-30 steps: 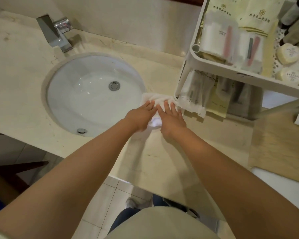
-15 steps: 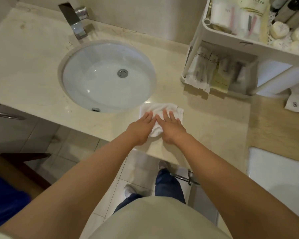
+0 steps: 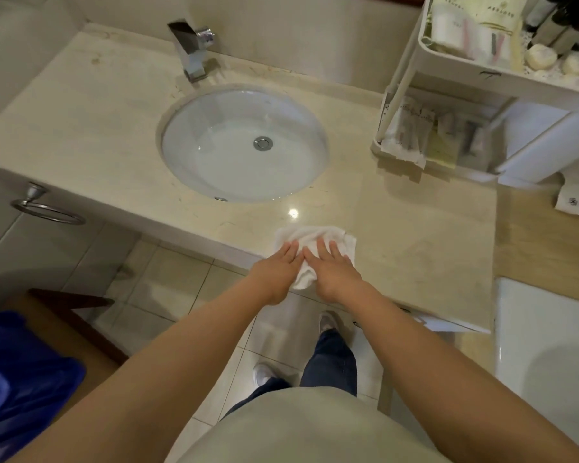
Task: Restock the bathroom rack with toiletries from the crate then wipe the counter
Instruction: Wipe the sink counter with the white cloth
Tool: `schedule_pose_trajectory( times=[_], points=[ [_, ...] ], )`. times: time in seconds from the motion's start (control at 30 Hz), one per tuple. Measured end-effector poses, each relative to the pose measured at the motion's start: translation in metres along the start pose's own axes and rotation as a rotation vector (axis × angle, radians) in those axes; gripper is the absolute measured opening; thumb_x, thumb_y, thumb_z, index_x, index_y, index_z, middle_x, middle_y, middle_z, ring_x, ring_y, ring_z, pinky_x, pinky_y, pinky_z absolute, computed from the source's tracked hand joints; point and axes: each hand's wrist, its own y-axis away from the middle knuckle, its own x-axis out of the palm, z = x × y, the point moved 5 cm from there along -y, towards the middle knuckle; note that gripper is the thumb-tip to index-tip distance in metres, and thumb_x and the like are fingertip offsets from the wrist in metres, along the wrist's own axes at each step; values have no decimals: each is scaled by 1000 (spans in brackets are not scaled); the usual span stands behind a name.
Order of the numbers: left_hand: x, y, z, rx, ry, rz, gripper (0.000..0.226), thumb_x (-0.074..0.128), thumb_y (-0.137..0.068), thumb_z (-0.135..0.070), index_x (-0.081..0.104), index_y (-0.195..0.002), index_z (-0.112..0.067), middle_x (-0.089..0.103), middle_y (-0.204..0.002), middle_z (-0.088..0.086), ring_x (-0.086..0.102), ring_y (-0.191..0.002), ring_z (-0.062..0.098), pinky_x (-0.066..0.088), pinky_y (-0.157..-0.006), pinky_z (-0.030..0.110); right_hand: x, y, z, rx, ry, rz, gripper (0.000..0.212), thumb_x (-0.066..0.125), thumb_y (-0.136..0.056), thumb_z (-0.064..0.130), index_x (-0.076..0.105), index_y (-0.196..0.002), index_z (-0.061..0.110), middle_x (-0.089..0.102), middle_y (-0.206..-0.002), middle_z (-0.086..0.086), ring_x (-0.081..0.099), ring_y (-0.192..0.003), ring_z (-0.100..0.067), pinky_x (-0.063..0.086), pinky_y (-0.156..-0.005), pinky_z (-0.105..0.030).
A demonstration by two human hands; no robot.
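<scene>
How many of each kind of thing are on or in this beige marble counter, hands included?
Oval white ceramic sink: 1
Square chrome faucet: 1
Crumpled white cloth: 1
White two-tier plastic rack: 1
Bare hands pressing the cloth, left hand and right hand: 2
Total: 6

Bare counter (image 3: pixel 425 248) right of cloth (image 3: pixel 315 237); rack (image 3: pixel 411 55) at back, sink (image 3: pixel 244 145) behind-left.

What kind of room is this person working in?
Most likely a hotel bathroom: a round sink with a chrome faucet set in a stone counter, and a white rack stocked with packaged toiletries.
</scene>
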Motion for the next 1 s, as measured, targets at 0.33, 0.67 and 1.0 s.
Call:
schedule_pose_trajectory(
  times=[0.33, 0.67, 1.0],
  points=[
    [-5, 5, 15, 41, -22, 40, 84, 47, -91, 4, -7, -154, -11, -16, -161, 6, -10, -149, 19, 41, -107, 40, 3, -6, 15, 49, -14, 32, 82, 46, -93, 9, -4, -154, 30, -24, -160, -3, -19, -147, -28, 6, -120, -47],
    [-36, -35, 37, 92, -33, 31, 86, 49, -89, 8, -2, -154, -15, -13, -162, 3, -8, -149, 18, 46, -100, 39, -28, -37, 8, 101, -76, 27, 91, 51, -89, 5, -6, -154, 31, -26, -159, -2, -22, -147, -27, 8, -121, -48],
    [-90, -111, 48, 148, -103, 4, 79, 47, -93, -2, -2, -155, -14, -12, -162, 3, -7, -149, 17, 44, -97, 36, -83, -92, -30, 154, -111, -46, 82, 47, -94, 10, -6, -154, 28, -24, -160, -4, -20, -147, -29, 8, -121, -47]
  ],
)
